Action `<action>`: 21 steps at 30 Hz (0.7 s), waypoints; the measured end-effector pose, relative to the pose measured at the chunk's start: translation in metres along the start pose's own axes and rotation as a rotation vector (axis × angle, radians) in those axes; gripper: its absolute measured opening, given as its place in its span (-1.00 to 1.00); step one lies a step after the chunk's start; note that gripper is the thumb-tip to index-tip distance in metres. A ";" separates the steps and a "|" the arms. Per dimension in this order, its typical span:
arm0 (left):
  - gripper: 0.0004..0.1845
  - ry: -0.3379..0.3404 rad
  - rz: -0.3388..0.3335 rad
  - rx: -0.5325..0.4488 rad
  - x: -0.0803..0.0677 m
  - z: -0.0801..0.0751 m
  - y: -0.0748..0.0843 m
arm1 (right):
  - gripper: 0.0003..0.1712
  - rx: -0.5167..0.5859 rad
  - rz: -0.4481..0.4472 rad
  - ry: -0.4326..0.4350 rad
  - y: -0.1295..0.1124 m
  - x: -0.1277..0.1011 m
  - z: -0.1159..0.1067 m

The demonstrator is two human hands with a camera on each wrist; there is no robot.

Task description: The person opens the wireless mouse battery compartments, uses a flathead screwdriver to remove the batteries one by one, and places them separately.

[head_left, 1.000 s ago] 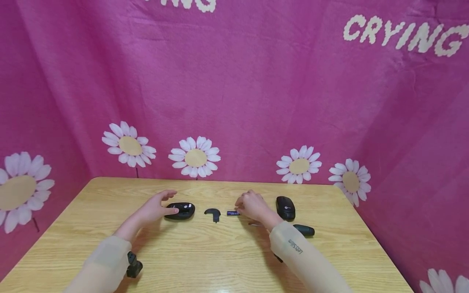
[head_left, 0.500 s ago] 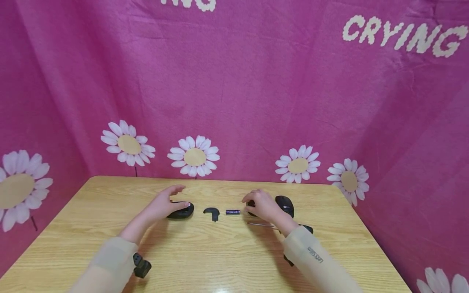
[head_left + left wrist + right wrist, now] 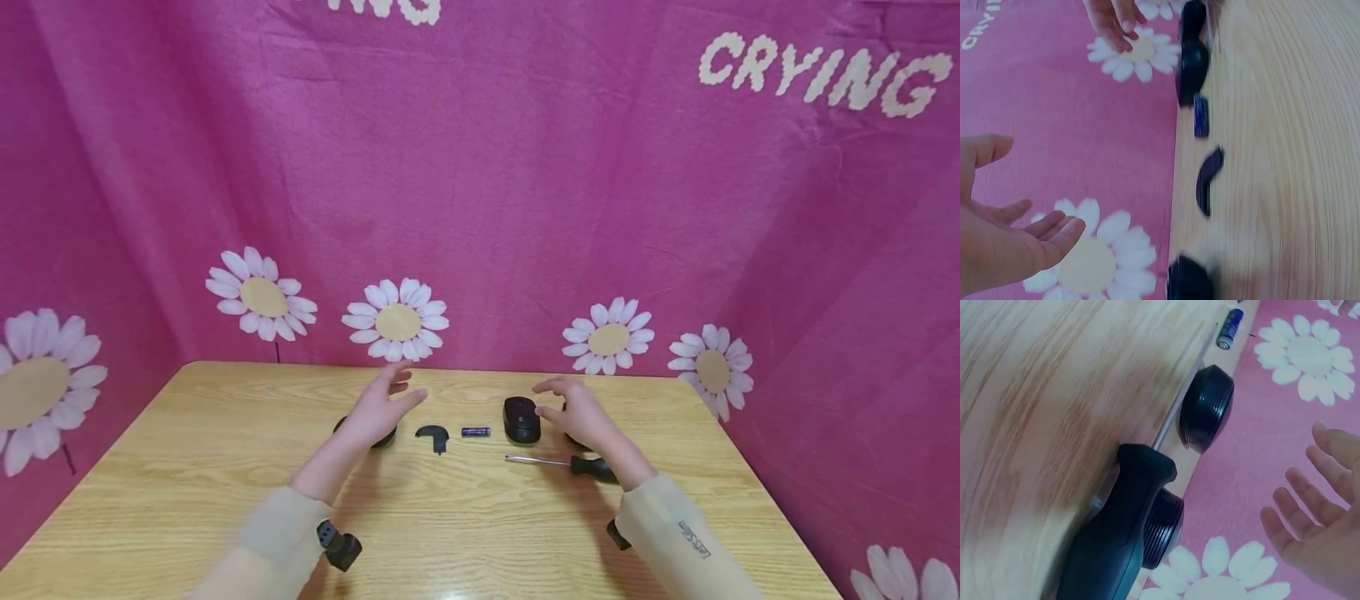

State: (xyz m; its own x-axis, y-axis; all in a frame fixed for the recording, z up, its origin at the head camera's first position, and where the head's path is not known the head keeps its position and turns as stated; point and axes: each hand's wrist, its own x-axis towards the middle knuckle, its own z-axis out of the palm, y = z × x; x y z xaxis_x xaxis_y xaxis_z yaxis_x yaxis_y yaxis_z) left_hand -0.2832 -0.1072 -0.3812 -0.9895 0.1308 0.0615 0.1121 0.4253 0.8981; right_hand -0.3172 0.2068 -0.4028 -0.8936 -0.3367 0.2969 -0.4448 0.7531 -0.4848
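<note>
My left hand (image 3: 375,412) hovers with fingers spread over the left black computer mouse (image 3: 388,438), hiding most of it. In the left wrist view, a gap shows between this hand (image 3: 1016,231) and the mouse (image 3: 1190,281). My right hand (image 3: 587,414) is also raised with loose fingers, between the middle black mouse (image 3: 522,419) and a right mouse (image 3: 576,442) that it largely covers. Nothing is in its palm in the right wrist view (image 3: 1316,512). A small black hooked cover (image 3: 433,433) and a blue battery (image 3: 476,432) lie between the left and middle mice.
A screwdriver (image 3: 592,467) with a black handle lies in front of the middle and right mice, its shaft pointing left. The wooden table (image 3: 450,517) ends at a pink curtain (image 3: 480,208) with daisies. Each wrist carries a small black camera (image 3: 341,548).
My left hand has lifted off the left mouse and shifted right. My right hand has moved right, away from the battery, uncovering the middle mouse and the screwdriver. The battery and cover have stayed put.
</note>
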 end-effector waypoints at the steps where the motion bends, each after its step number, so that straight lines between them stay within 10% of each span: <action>1: -0.33 0.009 -0.005 -0.023 0.001 0.005 0.002 | -0.65 0.019 0.012 0.007 0.002 -0.001 -0.001; 21: -0.35 -0.033 -0.094 -0.445 0.031 0.100 0.012 | -0.43 0.379 0.287 0.074 0.018 -0.007 0.010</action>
State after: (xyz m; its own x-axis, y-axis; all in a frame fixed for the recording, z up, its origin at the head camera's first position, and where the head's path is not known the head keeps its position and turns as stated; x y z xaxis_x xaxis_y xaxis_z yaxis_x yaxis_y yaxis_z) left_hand -0.3029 -0.0087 -0.4118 -0.9893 0.1412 -0.0367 -0.0355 0.0112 0.9993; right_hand -0.3193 0.2166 -0.4219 -0.9829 -0.0941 0.1580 -0.1836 0.5461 -0.8173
